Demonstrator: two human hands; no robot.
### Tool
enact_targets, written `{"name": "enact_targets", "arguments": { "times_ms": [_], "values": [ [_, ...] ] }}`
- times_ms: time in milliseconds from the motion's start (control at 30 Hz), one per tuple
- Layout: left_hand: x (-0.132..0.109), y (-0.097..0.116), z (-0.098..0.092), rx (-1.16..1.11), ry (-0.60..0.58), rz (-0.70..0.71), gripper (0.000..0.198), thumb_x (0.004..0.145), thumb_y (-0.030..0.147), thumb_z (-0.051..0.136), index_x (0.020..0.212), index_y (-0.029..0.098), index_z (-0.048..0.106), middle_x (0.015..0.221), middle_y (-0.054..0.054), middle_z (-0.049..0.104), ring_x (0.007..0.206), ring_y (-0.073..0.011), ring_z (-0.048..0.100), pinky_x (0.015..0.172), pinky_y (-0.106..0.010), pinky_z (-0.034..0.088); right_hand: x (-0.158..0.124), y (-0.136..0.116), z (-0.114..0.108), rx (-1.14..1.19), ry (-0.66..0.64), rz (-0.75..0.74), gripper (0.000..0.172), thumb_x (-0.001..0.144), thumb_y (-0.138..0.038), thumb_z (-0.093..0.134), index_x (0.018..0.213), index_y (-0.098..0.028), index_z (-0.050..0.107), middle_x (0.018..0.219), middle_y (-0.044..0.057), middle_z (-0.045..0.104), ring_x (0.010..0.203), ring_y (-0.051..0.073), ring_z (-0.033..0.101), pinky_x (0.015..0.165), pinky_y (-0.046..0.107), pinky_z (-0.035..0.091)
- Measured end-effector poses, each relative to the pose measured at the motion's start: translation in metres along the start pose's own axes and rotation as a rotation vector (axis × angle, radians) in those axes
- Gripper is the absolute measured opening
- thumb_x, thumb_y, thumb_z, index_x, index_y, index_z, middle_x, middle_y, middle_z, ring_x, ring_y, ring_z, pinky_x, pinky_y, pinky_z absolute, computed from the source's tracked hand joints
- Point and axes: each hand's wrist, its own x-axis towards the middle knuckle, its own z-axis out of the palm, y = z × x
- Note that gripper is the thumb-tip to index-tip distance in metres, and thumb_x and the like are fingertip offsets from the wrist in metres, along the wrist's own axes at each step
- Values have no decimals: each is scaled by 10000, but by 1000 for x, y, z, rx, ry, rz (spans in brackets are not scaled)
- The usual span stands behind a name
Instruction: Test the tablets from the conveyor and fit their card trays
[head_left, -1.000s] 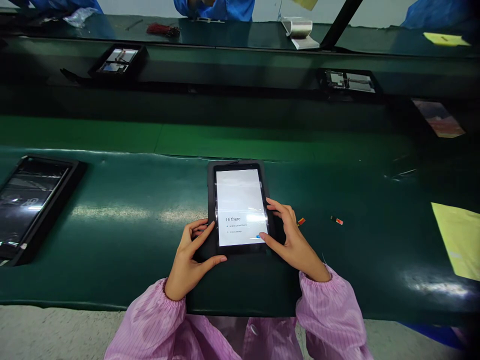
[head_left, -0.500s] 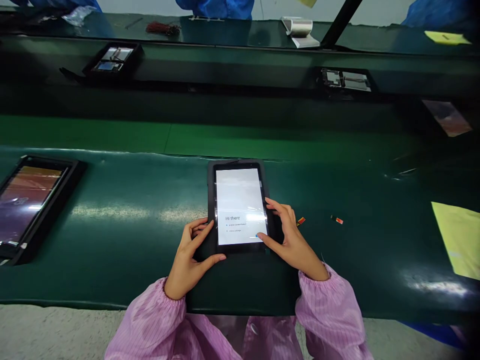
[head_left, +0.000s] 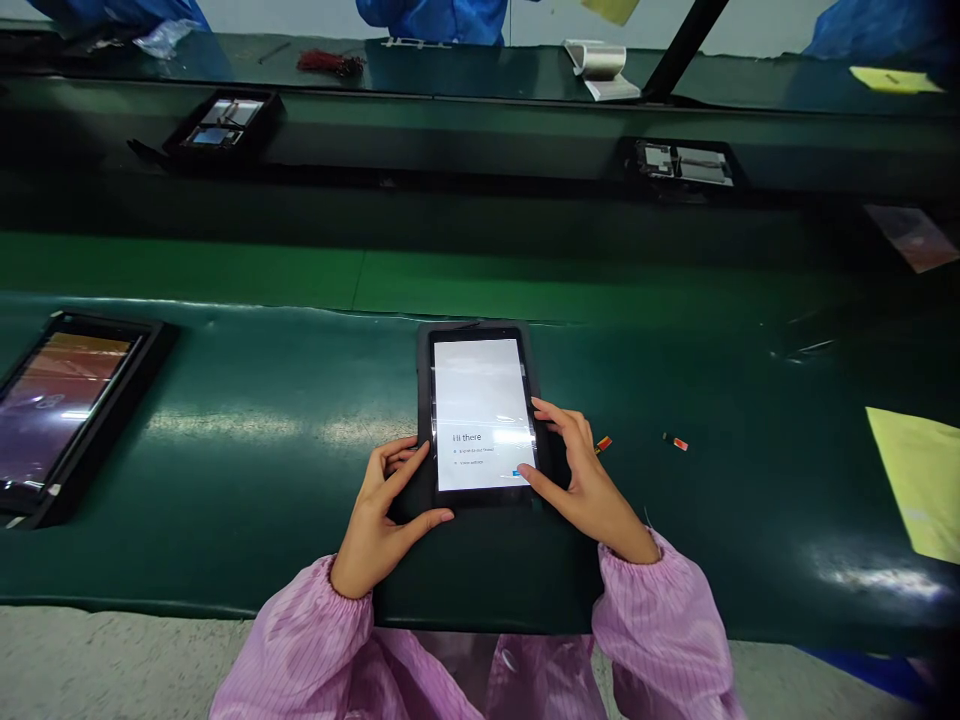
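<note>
A tablet [head_left: 480,400] with a lit white screen reading "Hi there" lies face up in a dark holder [head_left: 424,400] on the green bench. My left hand [head_left: 382,520] grips the lower left corner, with fingers at the left side and thumb along the bottom edge. On the other side, my right hand [head_left: 581,485] has its fingers at the right edge. Its thumb touches the screen's lower right, beside a small blue button.
Another tablet [head_left: 64,400] in a black holder lies at left. Small orange-tipped pieces [head_left: 676,442] and a yellow sheet [head_left: 915,480] lie at right. Beyond the green belt [head_left: 262,265], opened devices [head_left: 225,120] sit in trays. People in blue stand across.
Both hands keep their hold, the right thumb still at the screen's lower corner. The green belt's seam and the far-right device shift right; the opened device at back right shifts slightly left.
</note>
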Motion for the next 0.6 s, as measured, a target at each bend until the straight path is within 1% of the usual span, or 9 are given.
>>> {"name": "enact_targets", "arguments": {
  "times_ms": [67, 133, 200, 233, 267, 333, 367, 467, 600],
  "values": [
    [0, -1, 0, 2, -3, -3, 673, 759, 357, 751, 1370, 400, 473, 1314, -51, 430, 1166, -220, 518, 1029, -446, 471, 1, 0, -1, -17, 39, -21, 633, 889, -342, 576, 1448, -347, 281, 1282, 73, 457, 1222, 244, 451, 1057, 516, 412],
    [-1, -1, 0, 3, -5, -11, 680, 754, 360, 755, 1370, 402, 471, 1317, -49, 427, 1171, -221, 515, 1031, -446, 469, 1, 0, -4, -85, 130, -96, 506, 898, -325, 575, 1380, -342, 422, 1288, 67, 492, 1221, 251, 460, 1051, 521, 404],
    [-1, -1, 0, -1, -4, -17, 684, 751, 363, 758, 1370, 407, 469, 1315, -46, 427, 1169, -219, 515, 1031, -444, 469, -2, 2, -7, -176, 222, -229, 320, 907, -279, 566, 1221, -330, 603, 1330, 56, 501, 1280, 276, 417, 1070, 541, 363],
    [-1, -1, 0, -3, -3, -19, 685, 751, 363, 758, 1369, 410, 468, 1314, -44, 427, 1169, -217, 515, 1031, -442, 468, -4, 3, -7, -211, 245, -302, 258, 911, -251, 556, 1134, -321, 666, 1363, 47, 492, 1317, 290, 383, 1085, 555, 333],
    [-1, -1, 0, -4, -3, -19, 684, 751, 361, 758, 1369, 412, 468, 1314, -43, 426, 1168, -216, 515, 1032, -440, 467, -6, 4, -8, -233, 251, -366, 242, 914, -222, 543, 1071, -314, 703, 1401, 36, 474, 1346, 303, 351, 1098, 570, 303],
    [0, 0, 0, -6, -4, -15, 686, 751, 359, 759, 1369, 417, 465, 1316, -39, 425, 1168, -212, 513, 1034, -434, 466, -13, 7, -7, -250, 228, -450, 269, 913, -184, 522, 1026, -308, 732, 1472, 15, 421, 1373, 320, 319, 1113, 601, 252],
    [0, 0, 0, -7, -5, -14, 688, 750, 358, 760, 1369, 420, 464, 1316, -38, 426, 1168, -211, 512, 1033, -430, 467, -16, 9, -6, -258, 220, -469, 278, 909, -176, 521, 1023, -309, 737, 1497, 4, 397, 1377, 326, 313, 1116, 615, 232],
    [0, 0, 0, -8, -7, -16, 695, 744, 357, 766, 1368, 419, 467, 1317, -36, 429, 1164, -207, 514, 1032, -420, 467, -23, 13, -2, -294, 224, -471, 295, 899, -168, 521, 1031, -319, 738, 1532, -26, 360, 1377, 330, 312, 1115, 628, 211],
    [0, 0, 0, -12, 1, -19, 687, 742, 359, 767, 1363, 412, 477, 1315, -39, 432, 1169, -215, 514, 1032, -424, 467, -25, 15, 2, -326, 261, -477, 289, 902, -194, 516, 1065, -303, 729, 1528, -13, 373, 1352, 327, 348, 1107, 617, 228]
  ]
}}
